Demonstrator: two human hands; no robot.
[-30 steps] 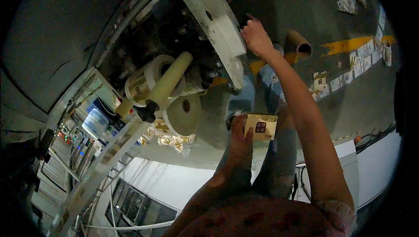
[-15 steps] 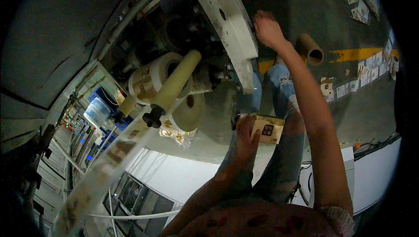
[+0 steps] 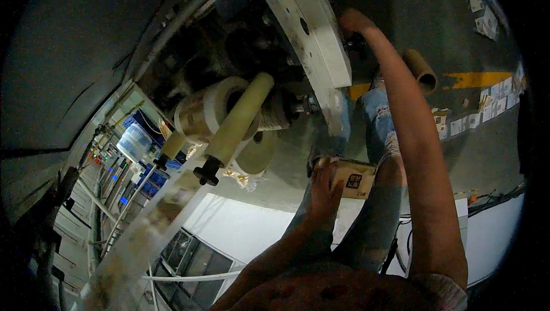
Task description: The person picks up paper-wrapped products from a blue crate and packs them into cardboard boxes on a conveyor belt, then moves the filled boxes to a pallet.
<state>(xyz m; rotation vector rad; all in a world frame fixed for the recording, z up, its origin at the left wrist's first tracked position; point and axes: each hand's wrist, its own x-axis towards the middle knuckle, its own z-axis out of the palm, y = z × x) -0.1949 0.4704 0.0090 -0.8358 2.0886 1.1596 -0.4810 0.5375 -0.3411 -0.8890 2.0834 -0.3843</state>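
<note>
On my left thigh rests my left hand (image 3: 325,188), its fingers closed over a cream-and-tan printed piece (image 3: 358,178) with a dark square mark, which looks like a folded packet or wrapper film. My right arm reaches far forward, and my right hand (image 3: 356,22) is curled beside the white machine frame (image 3: 321,41). Something dark lies just under those fingers, too dim to make out. Left of the frame, a wide roll of printed film (image 3: 200,113) sits on the machine, behind a pale yellow roller (image 3: 240,122) with a black knob (image 3: 206,172).
A cardboard tube (image 3: 420,71) lies on the floor right of my forearm, near a yellow floor line (image 3: 476,80). Strips of printed film (image 3: 497,100) trail at the right. Another film roll (image 3: 255,156) is below the yellow roller. A clear web (image 3: 149,219) runs down at left.
The view has shifted slightly. My right hand has moved farther forward along the machine frame, its fingers now more in shadow. My left hand keeps the printed piece on my thigh.
</note>
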